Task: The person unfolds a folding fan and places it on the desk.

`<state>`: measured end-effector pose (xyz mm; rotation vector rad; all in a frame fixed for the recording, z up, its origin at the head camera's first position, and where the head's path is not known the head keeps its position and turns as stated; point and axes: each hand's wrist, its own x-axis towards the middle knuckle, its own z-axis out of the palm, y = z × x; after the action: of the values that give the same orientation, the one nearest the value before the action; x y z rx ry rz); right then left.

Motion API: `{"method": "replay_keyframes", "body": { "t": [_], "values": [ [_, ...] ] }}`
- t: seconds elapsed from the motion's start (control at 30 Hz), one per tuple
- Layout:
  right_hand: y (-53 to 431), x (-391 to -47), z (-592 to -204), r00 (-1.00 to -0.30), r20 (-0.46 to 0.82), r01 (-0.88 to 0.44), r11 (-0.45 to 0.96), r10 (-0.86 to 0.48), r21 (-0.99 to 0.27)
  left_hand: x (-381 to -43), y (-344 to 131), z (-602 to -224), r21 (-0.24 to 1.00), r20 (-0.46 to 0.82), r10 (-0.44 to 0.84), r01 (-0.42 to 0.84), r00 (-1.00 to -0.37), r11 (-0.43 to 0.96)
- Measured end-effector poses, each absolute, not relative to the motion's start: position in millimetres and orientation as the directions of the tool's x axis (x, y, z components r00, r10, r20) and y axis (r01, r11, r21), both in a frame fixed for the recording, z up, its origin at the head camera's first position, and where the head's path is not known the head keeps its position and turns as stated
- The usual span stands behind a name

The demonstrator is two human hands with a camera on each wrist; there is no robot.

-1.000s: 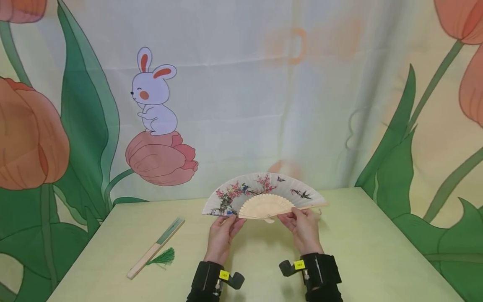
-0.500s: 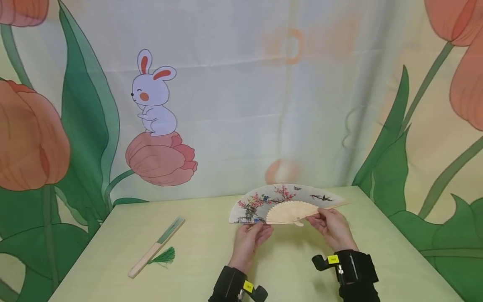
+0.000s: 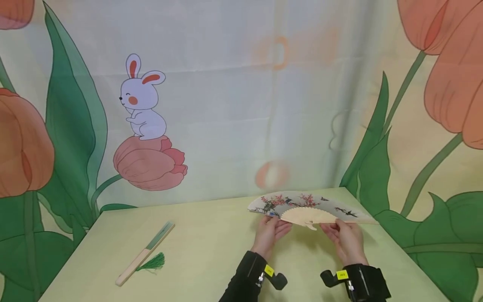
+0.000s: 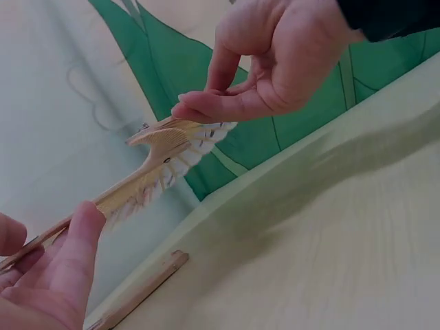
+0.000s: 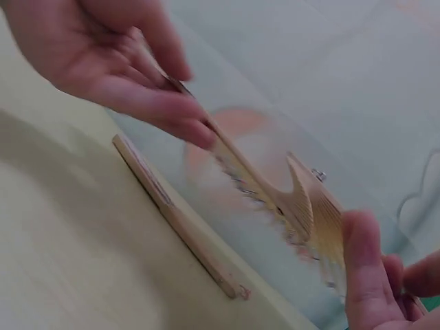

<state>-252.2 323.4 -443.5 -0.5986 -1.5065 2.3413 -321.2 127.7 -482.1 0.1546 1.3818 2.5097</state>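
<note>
A spread folding fan (image 3: 309, 214) with pale wooden ribs and a white leaf printed with pink blossoms is held above the table's right half. My left hand (image 3: 268, 235) pinches its left edge between thumb and fingers. At its right edge my right hand (image 3: 349, 242) grips the outer rib. Seen from the left wrist, the ribs (image 4: 168, 144) run between both hands. Beyond it, a second wooden stick-like piece, seemingly a folded fan (image 5: 175, 216), lies on the table in the right wrist view; the head view does not show it.
To the left on the pale yellow-green table (image 3: 200, 260) lies a folded fan (image 3: 145, 253) with a green end and a green tassel (image 3: 152, 262). A cloth backdrop (image 3: 219, 105) with a printed rabbit and tulips hangs behind the table.
Both hands have carried the spread fan to the right. Its leaf now leans flatter than before. The head view has turned slightly right; the green-tasselled fan stays on the table.
</note>
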Motion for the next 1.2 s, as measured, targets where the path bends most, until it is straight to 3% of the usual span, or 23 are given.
{"method": "replay_keyframes", "body": {
  "t": [0.53,0.8,1.2],
  "values": [
    [304.6,-258.2,-461.2,-0.663,-0.159,-0.317,-0.467,0.732,-0.826,-369.5,180.2,-488.4,0.857,-0.056,0.373,-0.237,-0.926,-0.458],
    [303.8,-252.5,-474.7,-0.535,-0.205,-0.438,-0.477,0.819,-0.762,-349.3,221.4,-502.2,0.849,-0.105,0.384,-0.284,-0.917,-0.446],
    [285.2,-257.1,-478.4,-0.49,-0.402,-0.507,-0.628,0.774,-0.59,-337.7,233.5,-507.5,0.841,-0.096,0.382,-0.28,-0.919,-0.464]
  ]
}}
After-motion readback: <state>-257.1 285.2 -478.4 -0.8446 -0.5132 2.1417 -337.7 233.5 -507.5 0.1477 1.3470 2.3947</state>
